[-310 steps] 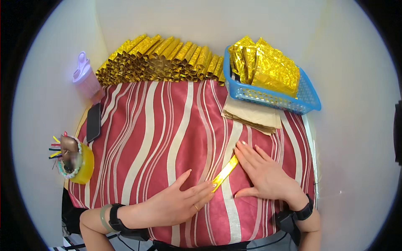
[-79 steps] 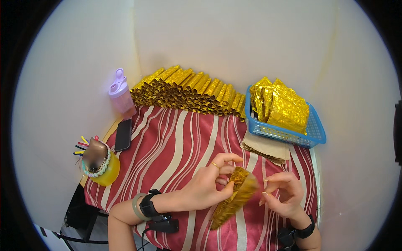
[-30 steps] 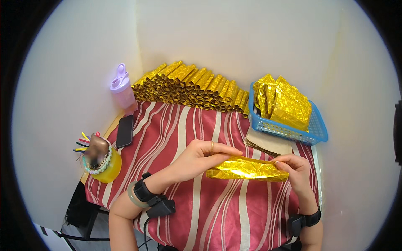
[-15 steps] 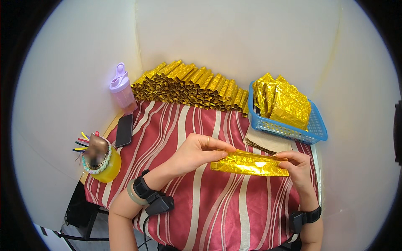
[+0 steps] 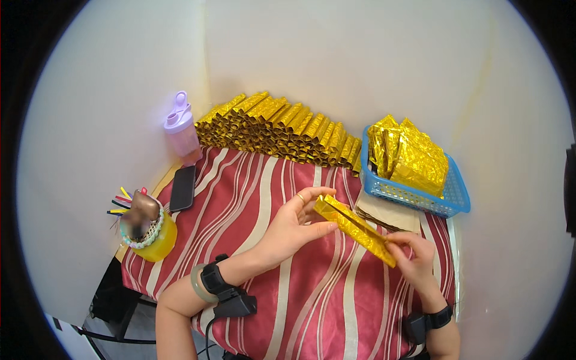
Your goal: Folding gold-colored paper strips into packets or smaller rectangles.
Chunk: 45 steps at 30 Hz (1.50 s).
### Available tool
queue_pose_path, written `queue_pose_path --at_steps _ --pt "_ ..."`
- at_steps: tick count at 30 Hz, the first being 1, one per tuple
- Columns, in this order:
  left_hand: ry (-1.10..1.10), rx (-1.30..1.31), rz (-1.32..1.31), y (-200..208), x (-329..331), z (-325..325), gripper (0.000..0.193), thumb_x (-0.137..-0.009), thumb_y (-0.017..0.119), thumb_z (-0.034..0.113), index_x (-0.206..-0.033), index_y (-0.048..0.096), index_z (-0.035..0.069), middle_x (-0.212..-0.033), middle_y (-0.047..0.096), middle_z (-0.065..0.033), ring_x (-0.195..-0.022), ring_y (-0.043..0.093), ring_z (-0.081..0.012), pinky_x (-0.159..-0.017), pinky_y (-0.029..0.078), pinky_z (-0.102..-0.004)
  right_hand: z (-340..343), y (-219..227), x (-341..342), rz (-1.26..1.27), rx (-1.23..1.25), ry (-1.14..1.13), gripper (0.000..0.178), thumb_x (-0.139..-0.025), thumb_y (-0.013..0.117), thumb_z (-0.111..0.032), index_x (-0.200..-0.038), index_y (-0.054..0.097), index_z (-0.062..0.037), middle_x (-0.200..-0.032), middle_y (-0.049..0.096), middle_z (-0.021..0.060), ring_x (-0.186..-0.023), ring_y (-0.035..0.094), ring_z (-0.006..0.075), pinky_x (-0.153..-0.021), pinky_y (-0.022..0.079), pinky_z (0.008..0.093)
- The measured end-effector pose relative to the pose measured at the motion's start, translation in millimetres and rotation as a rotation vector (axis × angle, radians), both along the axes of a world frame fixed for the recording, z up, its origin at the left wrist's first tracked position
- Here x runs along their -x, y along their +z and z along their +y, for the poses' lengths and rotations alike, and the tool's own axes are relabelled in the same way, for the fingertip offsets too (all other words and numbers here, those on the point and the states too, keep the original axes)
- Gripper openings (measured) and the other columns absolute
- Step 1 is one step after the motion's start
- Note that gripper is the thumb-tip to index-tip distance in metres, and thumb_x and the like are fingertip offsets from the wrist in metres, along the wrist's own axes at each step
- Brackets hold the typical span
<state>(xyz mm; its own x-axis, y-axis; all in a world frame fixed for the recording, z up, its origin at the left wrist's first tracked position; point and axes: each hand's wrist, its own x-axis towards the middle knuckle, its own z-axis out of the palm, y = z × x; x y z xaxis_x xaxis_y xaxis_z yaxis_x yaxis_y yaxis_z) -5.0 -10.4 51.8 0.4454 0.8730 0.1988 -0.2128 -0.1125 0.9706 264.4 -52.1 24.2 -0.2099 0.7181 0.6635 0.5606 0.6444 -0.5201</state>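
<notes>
A strip of gold foil paper (image 5: 357, 231), folded lengthwise with a long slit between its layers, is held slantwise above the striped cloth. My left hand (image 5: 294, 225) grips its upper left end, thumb in front and fingers behind. At the lower right end, my right hand (image 5: 414, 255) pinches the strip between thumb and fingers. Beyond my hands, many folded gold paper pieces (image 5: 288, 123) are stacked in a long heap against the wall. Flat gold packets (image 5: 417, 159) fill a blue plastic basket (image 5: 414, 200) at the right.
Plain beige paper sheets (image 5: 390, 213) lie partly under the basket. At left stand a lilac shaker bottle (image 5: 182, 132), a dark phone (image 5: 183, 188) lying flat, and a yellow cup (image 5: 159, 243) with bead strings and sticks. A red striped cloth (image 5: 300, 300) covers the table; pale walls enclose it.
The gold strip has turned from nearly level to slanting down to the right, and its slit now shows. My right hand has moved lower and slightly left. The view has shifted a little.
</notes>
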Motion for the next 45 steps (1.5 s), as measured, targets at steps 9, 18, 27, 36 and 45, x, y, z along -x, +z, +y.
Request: queue_pose_path --at_steps 9,18,27,36,45 --pt "-0.135 -0.046 0.045 11.8 1.0 -12.3 0.046 -0.087 0.05 -0.004 -0.133 0.05 0.001 -0.119 0.063 -0.0106 -0.109 0.06 -0.0161 -0.099 0.045 -0.0311 -16.4 4.1 8.4 0.076 0.308 0.468 0.028 -0.077 0.079 -0.009 -0.098 0.064 0.0021 -0.09 0.071 0.0117 -0.08 0.071 0.018 -0.072 0.056 0.0276" --pt "-0.333 0.02 0.117 8.4 -8.8 -41.1 0.063 -0.088 0.063 -0.004 -0.143 0.033 0.003 -0.122 0.06 -0.011 -0.105 0.059 -0.0111 -0.089 0.049 -0.0255 -40.0 10.0 33.1 0.205 0.32 0.369 0.047 -0.073 0.086 -0.017 -0.097 0.049 -0.0008 -0.089 0.068 0.0129 -0.079 0.071 0.0194 -0.067 0.058 0.0271" --pt "-0.296 -0.429 0.073 6.2 -11.6 -51.5 0.042 -0.087 0.065 -0.005 -0.12 0.041 0.006 -0.127 0.058 -0.0197 -0.112 0.061 -0.0219 -0.091 0.052 -0.0345 -35.6 12.1 31.9 0.088 -0.089 0.328 0.045 -0.072 0.086 -0.017 -0.097 0.05 -0.0047 -0.081 0.069 0.0092 -0.068 0.07 0.0205 -0.058 0.055 0.0286" --pt "-0.147 -0.632 0.196 13.2 -11.1 -47.4 0.037 -0.084 0.068 -0.004 -0.115 0.051 0.005 -0.119 0.066 -0.0166 -0.098 0.065 -0.0217 -0.082 0.053 -0.0327 -29.4 13.5 30.4 -0.015 -0.246 0.295 0.043 -0.07 0.083 -0.007 -0.098 0.05 -0.0054 -0.082 0.069 0.0092 -0.066 0.069 0.0207 -0.053 0.053 0.0277" --pt "-0.05 -0.791 0.26 7.1 -6.7 -31.9 0.03 -0.082 0.068 0.001 -0.111 0.059 0.001 -0.116 0.066 -0.0128 -0.088 0.065 -0.0236 -0.077 0.054 -0.0329 -31.0 8.3 27.2 0.0 -0.213 0.299 0.049 -0.072 0.077 0.004 -0.109 0.046 0.0016 -0.082 0.067 0.0128 -0.071 0.071 0.0221 -0.06 0.057 0.0301"
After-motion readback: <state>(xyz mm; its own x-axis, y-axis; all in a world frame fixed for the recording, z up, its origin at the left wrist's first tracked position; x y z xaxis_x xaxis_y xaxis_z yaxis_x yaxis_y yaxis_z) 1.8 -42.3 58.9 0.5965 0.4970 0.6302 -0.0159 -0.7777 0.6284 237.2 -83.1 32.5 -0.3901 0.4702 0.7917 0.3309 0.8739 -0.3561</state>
